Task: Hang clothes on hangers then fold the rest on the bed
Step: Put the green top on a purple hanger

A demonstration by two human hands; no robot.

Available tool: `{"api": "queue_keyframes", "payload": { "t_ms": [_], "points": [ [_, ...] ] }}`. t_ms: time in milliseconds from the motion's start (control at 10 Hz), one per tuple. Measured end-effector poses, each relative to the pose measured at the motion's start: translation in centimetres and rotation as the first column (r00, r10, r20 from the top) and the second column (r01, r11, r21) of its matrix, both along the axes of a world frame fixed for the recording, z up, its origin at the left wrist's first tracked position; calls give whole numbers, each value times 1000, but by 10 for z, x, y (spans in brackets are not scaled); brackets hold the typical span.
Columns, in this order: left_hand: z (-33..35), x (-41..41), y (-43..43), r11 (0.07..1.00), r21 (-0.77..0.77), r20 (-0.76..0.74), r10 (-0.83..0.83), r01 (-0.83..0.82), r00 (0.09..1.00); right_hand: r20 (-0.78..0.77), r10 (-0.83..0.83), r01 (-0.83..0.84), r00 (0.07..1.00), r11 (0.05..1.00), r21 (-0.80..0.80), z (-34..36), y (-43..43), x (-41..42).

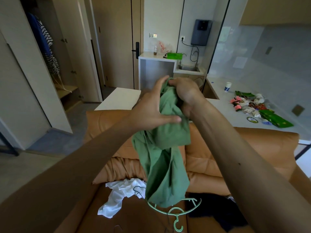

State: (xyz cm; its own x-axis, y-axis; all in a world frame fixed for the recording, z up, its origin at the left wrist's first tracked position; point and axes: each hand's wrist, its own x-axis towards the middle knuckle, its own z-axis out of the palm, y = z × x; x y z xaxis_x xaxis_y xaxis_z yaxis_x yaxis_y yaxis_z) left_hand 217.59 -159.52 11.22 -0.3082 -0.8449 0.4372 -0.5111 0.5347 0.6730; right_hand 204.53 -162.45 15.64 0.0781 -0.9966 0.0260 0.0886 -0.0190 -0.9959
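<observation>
Cushions of the tan leather sofa (104, 125) sit below the sage-green cloth garment (161, 165), which you hold up bunched and twisted, so it probably needs shaking open to find the neck before any hanger goes in. Your right hand (185, 93) is curled tight round the gathered top, while your left hand (151, 113) is spread, thumb pressing the cloth. The pale green plastic hanger (176, 208) lies on the seat just under the hem.
</observation>
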Motion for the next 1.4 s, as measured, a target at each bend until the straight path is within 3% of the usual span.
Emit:
{"api": "queue_keyframes", "payload": {
  "t_ms": [100, 200, 300, 600, 700, 800, 900, 1000, 1100, 1200, 1300, 1400],
  "points": [
    [-7, 5, -13, 989, 49, -133, 143, -137, 981, 113, 74, -69, 991, 997, -42, -20, -5, -10],
    [-10, 10, -15, 971, 191, -345, 205, -145, 916, 75, 70, -62, 995, 993, -99, -43, 1, -31],
    [-6, 7, -16, 942, 287, -422, 285, -171, 861, -132, 250, -260, 959, 964, -62, -68, 16, -41],
    [-17, 17, -17, 954, 246, -245, 233, -172, 941, -23, 204, -204, 979, 948, -243, -79, 21, -27],
    [-23, 31, -20, 968, 126, -267, 244, -217, 932, -26, 210, -210, 977, 944, -256, -76, 21, -22],
    [-30, 39, -21, 956, -30, -183, 281, -291, 942, -22, 205, -203, 978, 940, -273, -74, 19, -15],
    [-30, 47, -16, 975, -52, -53, 212, -215, 976, -27, 198, -197, 980, 944, -266, -78, 15, -9],
    [-34, 54, -16, 985, 128, 50, 112, -117, 992, 7, 196, -190, 981, 955, -226, -85, 12, -4],
    [-53, 64, -16, 891, 344, 46, 300, -297, 953, 36, 165, -154, 986, 966, -206, -98, 11, -1],
    [-71, 65, -3, 668, 711, -72, 379, -219, 923, 62, 122, -109, 991, 978, -178, -112, 11, 1],
    [-97, 63, 2, 546, 838, -268, 391, 13, 881, 67, 103, -92, 992, 985, -148, -130, 11, 9],
    [-102, 49, 21, 597, 766, -566, 450, 239, 690, 40, 114, -109, 993, 987, -117, -157, 10, 20]
  ]
}}
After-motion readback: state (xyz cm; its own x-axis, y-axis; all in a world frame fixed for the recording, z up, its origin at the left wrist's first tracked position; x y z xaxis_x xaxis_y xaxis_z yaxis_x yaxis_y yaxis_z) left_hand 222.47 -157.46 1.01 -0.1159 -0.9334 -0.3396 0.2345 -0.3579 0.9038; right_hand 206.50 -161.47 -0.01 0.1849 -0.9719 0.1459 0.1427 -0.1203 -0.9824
